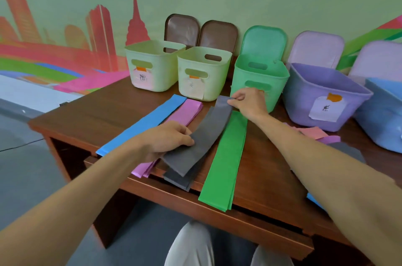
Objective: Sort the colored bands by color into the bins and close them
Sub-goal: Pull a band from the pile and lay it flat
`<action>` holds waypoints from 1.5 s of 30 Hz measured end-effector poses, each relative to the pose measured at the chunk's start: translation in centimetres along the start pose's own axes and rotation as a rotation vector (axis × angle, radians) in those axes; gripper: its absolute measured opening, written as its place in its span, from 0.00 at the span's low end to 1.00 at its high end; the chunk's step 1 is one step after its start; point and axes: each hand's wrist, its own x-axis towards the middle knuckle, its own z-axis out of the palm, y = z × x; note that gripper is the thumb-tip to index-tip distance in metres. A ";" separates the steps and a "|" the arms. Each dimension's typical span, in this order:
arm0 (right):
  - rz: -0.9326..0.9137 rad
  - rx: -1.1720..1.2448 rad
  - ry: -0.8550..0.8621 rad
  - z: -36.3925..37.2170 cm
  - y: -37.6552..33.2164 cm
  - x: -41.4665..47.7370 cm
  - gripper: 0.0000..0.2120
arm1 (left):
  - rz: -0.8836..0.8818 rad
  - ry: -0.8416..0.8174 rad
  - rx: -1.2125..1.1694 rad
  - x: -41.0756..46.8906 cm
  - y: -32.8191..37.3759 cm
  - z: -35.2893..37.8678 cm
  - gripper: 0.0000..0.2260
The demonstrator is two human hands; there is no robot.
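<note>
Lifting grey band (208,133): it lies slanted across the middle of the desk (97,113), over a second grey one that reaches the near edge.
Left hand (171,137): thumb and fingers grip the band's near half.
Right hand (248,102): thumb and finger pinch its far end, just before the green bin (258,83).
Doing it well: raise both ends together so only the top band comes up, and fold it before dropping it in.
Bin labels (325,109): paper tags with handwritten marks, too blurred to read.

Handwritten labels (325,109) on bins (219,85), illegible
</note>
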 end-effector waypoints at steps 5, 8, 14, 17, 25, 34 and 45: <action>-0.029 -0.070 -0.076 2.2 -1.0 0.6 0.08 | 0.014 0.025 -0.048 0.5 -1.1 -1.0 0.08; -0.001 -0.102 -0.099 3.1 -1.1 0.9 0.06 | -0.003 0.011 -0.051 0.7 -1.5 -0.9 0.08; 0.047 -0.171 -0.132 3.9 -0.6 1.2 0.05 | -0.009 -0.013 -0.093 1.1 -1.6 -0.8 0.04; 0.056 -0.180 -0.130 4.2 -0.3 1.3 0.05 | -0.011 -0.014 -0.070 1.1 -1.6 -0.7 0.05; 0.011 -0.256 -0.131 4.8 -0.4 1.3 0.03 | -0.011 0.045 0.131 1.1 -1.1 0.0 0.10; -0.029 -0.421 -0.170 5.3 -1.0 1.4 0.08 | 0.044 0.203 0.689 1.2 -0.6 0.5 0.20; -0.274 -0.293 -0.351 -1.6 -0.8 0.2 0.08 | 0.548 0.289 0.649 2.3 1.2 2.1 0.06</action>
